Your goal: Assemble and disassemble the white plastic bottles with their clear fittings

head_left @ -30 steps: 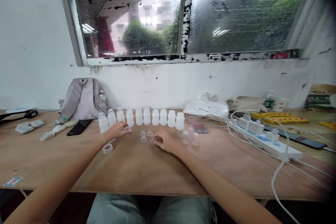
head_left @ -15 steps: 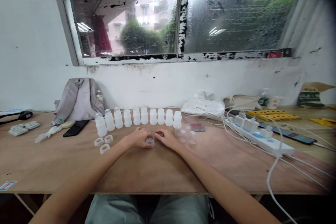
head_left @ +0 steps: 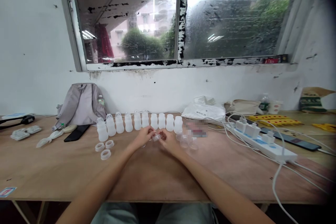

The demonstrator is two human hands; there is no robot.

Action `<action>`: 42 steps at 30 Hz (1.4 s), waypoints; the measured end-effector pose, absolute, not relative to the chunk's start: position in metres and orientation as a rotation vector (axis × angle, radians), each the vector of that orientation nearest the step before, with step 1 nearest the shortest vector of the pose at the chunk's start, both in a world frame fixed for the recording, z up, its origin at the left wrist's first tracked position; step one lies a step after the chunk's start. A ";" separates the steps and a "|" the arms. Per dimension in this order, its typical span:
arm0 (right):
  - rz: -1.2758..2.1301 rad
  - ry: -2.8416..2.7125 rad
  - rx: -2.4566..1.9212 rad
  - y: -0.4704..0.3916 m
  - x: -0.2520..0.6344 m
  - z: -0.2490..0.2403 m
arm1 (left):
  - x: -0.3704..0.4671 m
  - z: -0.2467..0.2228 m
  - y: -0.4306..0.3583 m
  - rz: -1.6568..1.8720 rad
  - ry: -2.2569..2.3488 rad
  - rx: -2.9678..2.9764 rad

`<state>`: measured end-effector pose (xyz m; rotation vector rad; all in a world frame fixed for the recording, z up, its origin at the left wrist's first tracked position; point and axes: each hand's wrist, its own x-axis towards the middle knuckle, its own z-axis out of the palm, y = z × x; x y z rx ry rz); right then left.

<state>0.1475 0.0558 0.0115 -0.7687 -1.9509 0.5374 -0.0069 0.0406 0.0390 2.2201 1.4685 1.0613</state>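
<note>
Both hands meet at the middle of the table, just in front of the bottle row. A small clear ring-like piece (head_left: 156, 137) is pinched between the fingertips of my left hand (head_left: 145, 136) and my right hand (head_left: 166, 140). Behind them stands a curved row of white bottles (head_left: 137, 120); those on the left have clear domed tops, those on the right show none. Several translucent rings (head_left: 105, 154) lie to the left. Clear domed caps (head_left: 193, 143) sit just right of my right hand. Another clear piece lies partly hidden under my left hand.
A grey backpack (head_left: 80, 106) and a black phone (head_left: 76, 133) are at the left. White plastic bag (head_left: 203, 109) lies behind on the right. A power strip (head_left: 273, 149) with plugs and loose cables occupies the right side, near yellow parts (head_left: 274, 120).
My left hand has moved slightly right and my right hand has closed in. The clear piece is now held up between both. The camera view has tilted up slightly.
</note>
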 end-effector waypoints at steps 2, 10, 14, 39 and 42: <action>0.497 -1.861 -0.862 0.061 0.150 0.012 | 0.007 0.032 0.035 1.287 1.430 2.017; 0.427 -1.744 -1.066 0.077 0.156 0.007 | 0.027 0.008 0.025 1.350 1.408 2.042; 0.379 -1.788 -1.114 0.074 0.155 0.009 | 0.025 0.009 0.024 1.261 1.466 2.082; 0.659 -1.903 -1.050 0.075 0.158 0.007 | 0.005 0.058 0.097 0.854 2.105 2.311; 0.647 -1.858 -1.052 0.077 0.157 0.007 | 0.007 0.059 0.109 0.856 2.143 2.308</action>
